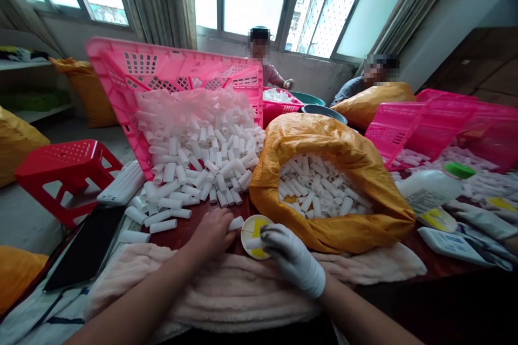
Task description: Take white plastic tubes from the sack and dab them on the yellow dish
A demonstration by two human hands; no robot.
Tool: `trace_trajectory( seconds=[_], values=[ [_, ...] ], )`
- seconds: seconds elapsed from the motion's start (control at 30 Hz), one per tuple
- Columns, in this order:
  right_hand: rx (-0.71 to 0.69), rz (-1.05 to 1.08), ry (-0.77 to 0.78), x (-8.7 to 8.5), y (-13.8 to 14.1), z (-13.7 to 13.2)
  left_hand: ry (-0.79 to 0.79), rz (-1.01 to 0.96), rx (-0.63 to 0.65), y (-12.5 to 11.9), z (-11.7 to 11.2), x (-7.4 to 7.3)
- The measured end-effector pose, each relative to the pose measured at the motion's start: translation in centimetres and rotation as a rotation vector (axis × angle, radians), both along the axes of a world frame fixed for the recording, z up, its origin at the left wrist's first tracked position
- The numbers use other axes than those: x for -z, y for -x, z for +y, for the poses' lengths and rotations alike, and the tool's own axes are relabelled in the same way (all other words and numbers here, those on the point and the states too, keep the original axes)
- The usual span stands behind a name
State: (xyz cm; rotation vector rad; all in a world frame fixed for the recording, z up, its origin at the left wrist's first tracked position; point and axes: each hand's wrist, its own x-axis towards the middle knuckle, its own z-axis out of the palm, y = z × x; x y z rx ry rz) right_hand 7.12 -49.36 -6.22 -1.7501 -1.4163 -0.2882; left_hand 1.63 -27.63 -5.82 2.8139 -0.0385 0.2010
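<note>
Pinching a white tube (pixel 253 243) over a round yellow-marked disc (pixel 263 221), my gloved right hand (pixel 293 259) works at six o'clock, my half-closed bare left hand (pixel 212 232) just beside another tube (pixel 236 223). Tilted toward me at twelve o'clock, a pink crate (pixel 133 59) spills more white tubes (pixel 202 156) within easy reach.

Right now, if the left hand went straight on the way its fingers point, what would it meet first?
Most likely the short white tube just beyond the left hand, which it may already touch; depth is unclear from this view.

Past the fingers (pixel 279 240), the brown surface (pixel 178 234) carries loose white tubes (pixel 170 210), a tilted pink basket (pixel 162 70) and an orange sack (pixel 343 232); a pink towel (pixel 202 302) lies just nearer than the fingers.
</note>
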Motion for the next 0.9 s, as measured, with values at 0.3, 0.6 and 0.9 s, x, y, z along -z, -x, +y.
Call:
trace_trajectory(
  seconds=[0.3, 0.6, 0.9],
  values=[
    [0.037, 0.344, -0.164, -3.1, 1.1, 1.6, 0.089, -0.028, 0.155, 2.8, -2.3, -2.2],
    [0.337, 0.389, 0.049, -1.9, 2.6, 2.9, 0.064, 0.113, 0.089, 4.4, -4.7, -1.5],
    [0.412, 0.199, 0.135, -1.4, 6.6, -5.4, 0.45, 0.357, 0.429, 6.5, -3.3, -3.7]
  ],
)
